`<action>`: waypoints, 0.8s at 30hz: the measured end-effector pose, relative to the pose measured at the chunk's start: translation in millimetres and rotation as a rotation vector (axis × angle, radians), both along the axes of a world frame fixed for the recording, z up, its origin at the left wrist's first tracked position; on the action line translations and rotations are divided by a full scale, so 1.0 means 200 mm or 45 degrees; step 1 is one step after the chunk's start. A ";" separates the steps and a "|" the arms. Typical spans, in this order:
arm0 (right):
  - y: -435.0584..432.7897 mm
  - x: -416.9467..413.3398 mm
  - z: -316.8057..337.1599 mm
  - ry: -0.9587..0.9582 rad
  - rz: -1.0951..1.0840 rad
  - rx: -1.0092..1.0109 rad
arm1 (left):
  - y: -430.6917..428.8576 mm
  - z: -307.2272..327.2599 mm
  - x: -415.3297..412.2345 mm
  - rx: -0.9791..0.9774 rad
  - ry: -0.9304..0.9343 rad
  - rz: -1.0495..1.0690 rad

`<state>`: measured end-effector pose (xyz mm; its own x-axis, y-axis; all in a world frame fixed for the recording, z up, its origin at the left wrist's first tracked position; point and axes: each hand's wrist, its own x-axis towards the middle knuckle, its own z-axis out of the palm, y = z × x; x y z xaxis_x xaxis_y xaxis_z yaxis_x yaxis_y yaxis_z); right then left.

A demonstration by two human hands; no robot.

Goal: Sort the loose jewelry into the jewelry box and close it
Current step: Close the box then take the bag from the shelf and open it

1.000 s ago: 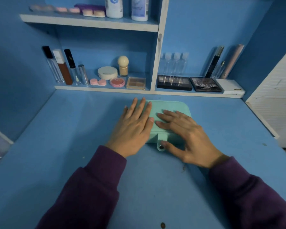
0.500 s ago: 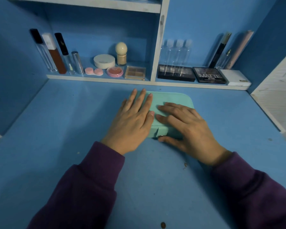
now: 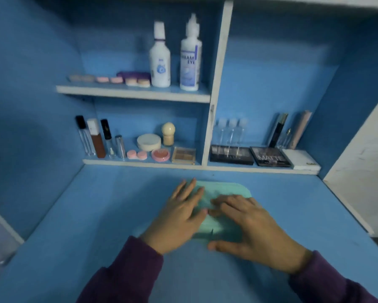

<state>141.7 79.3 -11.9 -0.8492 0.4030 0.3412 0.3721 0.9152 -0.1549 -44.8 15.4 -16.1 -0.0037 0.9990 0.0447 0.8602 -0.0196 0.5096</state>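
A mint-green jewelry box (image 3: pixel 225 190) lies flat and closed on the blue desk (image 3: pixel 96 215), in the middle of the view. My left hand (image 3: pixel 179 217) rests flat on its left half with straight fingers. My right hand (image 3: pixel 249 228) lies flat over its right half, the thumb along the front edge by the clasp tab. No loose jewelry shows on the desk. The frame is a little blurred.
Behind the box a low shelf (image 3: pixel 140 162) carries makeup tubes, compacts and eyeshadow palettes (image 3: pixel 231 155). An upper shelf holds two white bottles (image 3: pixel 190 60) and lens cases. A white panel (image 3: pixel 362 171) stands at the right; the desk's left edge drops off.
The view has tilted up, so the upper shelf and bottles now show. Both hands stay flat on the closed box; the clasp tab at the front has been pressed in.
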 end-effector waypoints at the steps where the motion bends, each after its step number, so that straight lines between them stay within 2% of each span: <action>1: 0.01 0.00 0.04 0.011 0.021 -0.119 | -0.01 0.02 -0.01 0.001 -0.091 0.017; 2: 0.03 -0.01 0.11 0.059 0.038 -0.226 | -0.01 0.07 -0.04 0.076 -0.165 0.037; 4: 0.10 -0.07 0.31 0.236 0.079 -0.317 | 0.00 0.28 -0.13 0.378 -0.320 0.096; 8: 0.20 -0.27 0.90 0.751 0.073 -0.201 | 0.03 0.88 -0.37 0.946 -0.558 0.288; 11: 0.33 -0.47 1.29 0.943 0.041 -0.150 | 0.13 1.29 -0.63 1.300 -0.227 0.486; 13: 0.43 -0.61 1.46 0.885 -0.108 -0.052 | 0.20 1.45 -0.78 1.218 0.132 0.675; 16: 0.58 -0.78 1.56 0.678 -0.375 0.216 | 0.27 1.52 -0.93 0.882 0.466 0.705; 19: 0.67 -0.86 1.57 0.581 -0.472 0.131 | 0.30 1.51 -0.99 0.601 0.639 0.662; 21: 0.70 -0.88 1.56 0.654 -0.476 0.077 | 0.30 1.51 -1.01 0.582 0.698 0.645; 24: 0.72 -0.86 1.54 0.893 -0.417 0.077 | 0.28 1.50 -0.99 0.676 0.695 0.649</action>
